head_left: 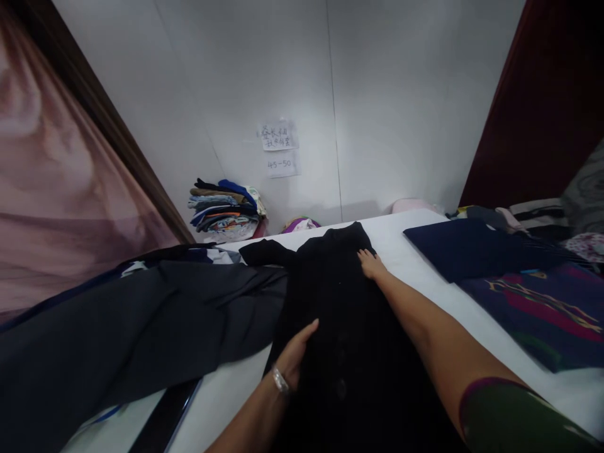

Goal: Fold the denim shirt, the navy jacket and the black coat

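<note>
A black coat (340, 302) with large dark buttons down its front lies on the white table, its collar end away from me. One black sleeve (267, 253) sticks out to the left at the top. My right hand (372, 264) rests on the coat's upper right edge, fingers stretched out and flat. Lower down, my left hand (291, 358), with a silver bracelet at the wrist, touches the coat's left part. Its thumb points up across the cloth; the other fingers are hidden against or under the black fabric, so its grip is unclear.
Dark grey garments (189, 314) spread over the left side. Folded navy cloth (472, 248) and a patterned garment (542, 308) lie at the right. A stack of folded clothes (224, 207) stands at the back, below paper signs (280, 148) on the wall (391, 94). A pink curtain (61, 176) hangs left.
</note>
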`<state>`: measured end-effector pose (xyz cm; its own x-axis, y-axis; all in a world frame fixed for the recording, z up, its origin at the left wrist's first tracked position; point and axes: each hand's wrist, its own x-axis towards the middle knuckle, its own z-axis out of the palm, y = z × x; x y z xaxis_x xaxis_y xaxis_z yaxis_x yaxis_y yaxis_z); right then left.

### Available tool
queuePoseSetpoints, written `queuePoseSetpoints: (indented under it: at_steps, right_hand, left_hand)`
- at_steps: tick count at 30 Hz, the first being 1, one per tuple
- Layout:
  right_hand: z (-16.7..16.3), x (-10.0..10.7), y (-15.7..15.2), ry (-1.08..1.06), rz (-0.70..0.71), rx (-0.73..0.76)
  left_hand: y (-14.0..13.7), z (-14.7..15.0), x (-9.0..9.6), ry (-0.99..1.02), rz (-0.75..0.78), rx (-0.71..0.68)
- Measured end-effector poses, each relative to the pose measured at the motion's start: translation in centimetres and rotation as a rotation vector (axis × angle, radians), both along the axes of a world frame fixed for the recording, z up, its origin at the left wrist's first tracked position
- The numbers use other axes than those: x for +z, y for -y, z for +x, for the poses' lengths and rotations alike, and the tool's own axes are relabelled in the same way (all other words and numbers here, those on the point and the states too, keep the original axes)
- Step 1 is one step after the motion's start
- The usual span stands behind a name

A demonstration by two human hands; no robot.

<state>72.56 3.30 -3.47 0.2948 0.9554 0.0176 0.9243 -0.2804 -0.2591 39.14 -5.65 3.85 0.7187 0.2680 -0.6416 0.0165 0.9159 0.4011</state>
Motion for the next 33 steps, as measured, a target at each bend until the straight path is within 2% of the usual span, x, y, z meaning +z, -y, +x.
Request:
queuePoseSetpoints:
  at_steps: [4,9,12,14,16,19,21,22,25,27,29,31,33]
  right_hand:
    - [0.6,-0.1,-0.1,-0.089,0.013,0.013]
    - [2.0,2.0,0.9,-0.329,0.125,-0.078]
    - [2.1,3.2,3.7,-0.52,0.217,-0.161]
    - [1.5,3.8,6.4,-0.648,0.218,-0.18]
    - [0.2,4.4,9.4,-0.83,0.148,-0.15]
    - [-1.9,6.0,13.1,-1.276,0.031,-0.048]
    - [-2.8,7.4,14.8,-1.5,0.114,-0.029]
    - [-3.0,8.1,15.3,-1.529,0.206,-0.051]
    - [-2.6,8.8,16.0,-1.438,0.405,-0.132]
    - [-2.1,7.9,16.1,-1.238,0.386,-0.158]
    - [-1.8,5.9,16.1,-0.941,0.294,-0.19]
    - [-1.8,4.0,16.2,-0.697,0.219,-0.229]
    - [-1.8,2.8,16.4,-0.577,0.197,-0.245]
  left_hand:
    - [2.4,1.5,-1.7,0.074,-0.075,-0.025]
    - [3.8,2.4,-1.1,0.122,-0.111,-0.009]
    - [4.9,2.9,-0.6,0.185,-0.12,-0.016]
    - [5.9,3.5,-0.3,0.213,-0.129,-0.042]
    - [6.9,4.3,0.4,0.235,-0.118,-0.058]
    - [8.0,5.3,1.7,0.331,-0.084,-0.074]
    - [8.4,5.7,2.2,0.379,-0.06,-0.083]
    - [8.5,5.7,2.1,0.361,-0.052,-0.091]
    - [8.9,5.8,0.6,0.088,0.037,-0.054]
    - [9.5,5.8,-1.0,-0.125,0.155,0.022]
    - [10.0,5.8,-2.6,-0.224,0.277,0.059]
    - [10.2,5.5,-3.5,-0.256,0.396,-0.024]
    - [9.8,4.9,-3.6,-0.344,0.575,-0.224]
